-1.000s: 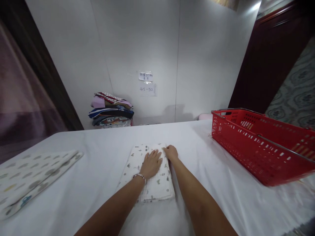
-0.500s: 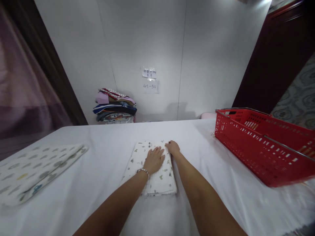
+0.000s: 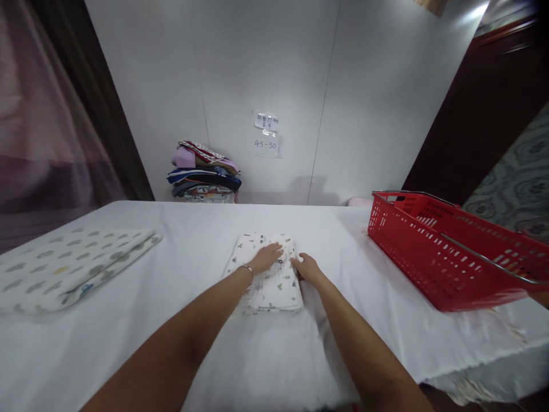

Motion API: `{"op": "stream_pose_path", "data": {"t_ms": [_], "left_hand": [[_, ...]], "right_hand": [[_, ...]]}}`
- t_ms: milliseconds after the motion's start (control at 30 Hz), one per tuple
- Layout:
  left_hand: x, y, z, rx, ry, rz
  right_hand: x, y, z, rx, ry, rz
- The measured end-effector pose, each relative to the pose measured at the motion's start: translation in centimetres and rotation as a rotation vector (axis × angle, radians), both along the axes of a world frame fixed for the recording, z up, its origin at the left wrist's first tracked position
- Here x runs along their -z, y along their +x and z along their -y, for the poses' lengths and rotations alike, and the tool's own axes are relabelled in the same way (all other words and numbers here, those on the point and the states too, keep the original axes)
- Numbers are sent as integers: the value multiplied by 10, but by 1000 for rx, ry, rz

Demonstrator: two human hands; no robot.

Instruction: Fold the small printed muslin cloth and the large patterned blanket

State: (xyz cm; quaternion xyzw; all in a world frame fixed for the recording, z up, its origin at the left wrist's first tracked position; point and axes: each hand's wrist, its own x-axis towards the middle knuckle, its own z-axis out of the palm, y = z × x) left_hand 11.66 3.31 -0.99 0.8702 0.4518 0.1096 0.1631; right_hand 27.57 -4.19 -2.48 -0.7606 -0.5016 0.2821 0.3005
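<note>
A folded white cloth (image 3: 274, 292) with small printed figures lies flat in the middle of the table, in several layers. Across its upper part rests my left hand (image 3: 266, 257), palm down with the fingers stretched out. My right hand (image 3: 307, 267) is at the cloth's right edge, thumb and fingers apart around the layered side. Whether those fingertips press on the layers is hard to make out. A bracelet circles my left wrist.
Another folded cloth (image 3: 47, 266) with grey cloud prints lies at the left. A red basket (image 3: 429, 257) with metal handles stands at the right. Behind the white-covered table (image 3: 180, 343), a stack of folded clothes (image 3: 206, 174) sits against the wall, near paper signs (image 3: 266, 143).
My right hand has slid from the cloth's upper right corner down along its right edge. My left hand stays on the cloth, its fingers now pointing more to the right. The view has shifted slightly.
</note>
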Motion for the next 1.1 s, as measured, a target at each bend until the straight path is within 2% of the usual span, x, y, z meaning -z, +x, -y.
{"op": "stream_pose_path", "data": {"t_ms": [100, 233, 333, 400, 533, 700, 833, 900, 1000, 1100], "left_hand": [[-11, -30, 0, -87, -11, 32], [-15, -79, 6, -322, -9, 15], [-14, -100, 9, -505, -81, -6], [-13, -104, 8, -562, -155, -14], [-10, -102, 1, -528, -219, -5], [-6, -100, -4, -516, -184, 52], [-6, -104, 1, -515, -187, 102], [-7, -110, 9, -500, -177, 127], [-6, -122, 31, -448, -85, 236], [0, -134, 62, -232, 71, 442]], "right_hand": [[-2, -1, 29, -63, -47, -159], [-6, -2, 54, -127, -110, -467], [-7, -1, 60, -153, -119, -518], [-4, -1, 60, -155, -111, -504], [5, -1, 59, -143, -79, -474], [9, -7, 60, -122, -74, -448], [3, -10, 66, -118, -34, -238], [-1, -11, 74, -107, 67, -19], [-5, -16, 90, -126, 375, 247], [-4, -28, 104, -310, 676, 295]]}}
